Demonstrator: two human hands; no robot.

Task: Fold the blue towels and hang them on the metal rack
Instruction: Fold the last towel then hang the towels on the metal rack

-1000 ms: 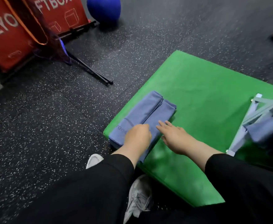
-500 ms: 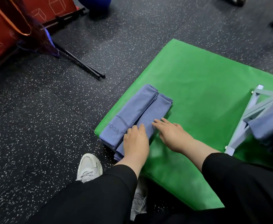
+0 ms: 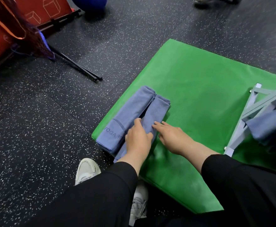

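A blue towel (image 3: 132, 118), already folded into a long narrow bundle, lies on the near left corner of the green mat (image 3: 199, 89), its near end reaching the mat's edge by the speckled floor (image 3: 36, 128). The left hand (image 3: 138, 140) rests on the towel's near half, fingers curled over the seam where the two folded halves meet and seemingly gripping the right half. The right hand (image 3: 170, 136) lies flat beside it, fingers straight, tips touching the towel's right edge and holding nothing. The metal rack (image 3: 255, 112) stands at the right edge of the mat, with another blue towel (image 3: 269, 126) already draped over it.

The risk now is the bundle springing open: the halves gape slightly along the seam, so lifting by one layer could let the folds slide apart. The near end could also slip off the mat onto the floor.
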